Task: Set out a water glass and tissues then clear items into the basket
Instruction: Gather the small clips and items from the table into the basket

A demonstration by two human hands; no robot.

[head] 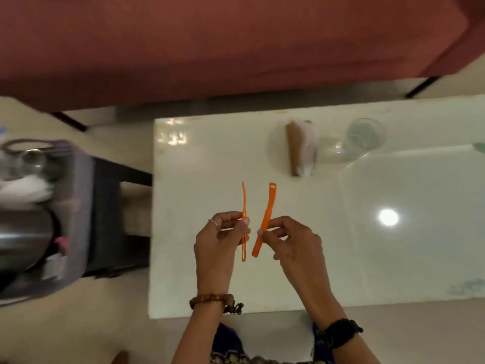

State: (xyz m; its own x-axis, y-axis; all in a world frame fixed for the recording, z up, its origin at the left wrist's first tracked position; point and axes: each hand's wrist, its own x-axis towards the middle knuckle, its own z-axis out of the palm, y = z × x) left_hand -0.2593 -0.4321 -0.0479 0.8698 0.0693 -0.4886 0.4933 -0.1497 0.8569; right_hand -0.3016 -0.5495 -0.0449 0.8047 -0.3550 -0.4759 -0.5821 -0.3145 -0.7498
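Head view: two orange strips, one point(244, 224) pinched in the left hand point(217, 240), the other point(265, 224) in the right hand point(294, 240), mid-frame, likely bound for the basket point(78, 206) at left. Glass point(364, 137) and tissues point(301, 148) sit set out upper right.

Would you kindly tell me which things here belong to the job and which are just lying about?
Job:
- water glass
- tissue pack
- basket
- orange strips, one in the left hand, one in the right hand

Lying about:
- red sofa
- black stool

Tissue pack point(301, 148) left of glass point(363, 136) on table point(210, 158); basket point(78, 206) left.
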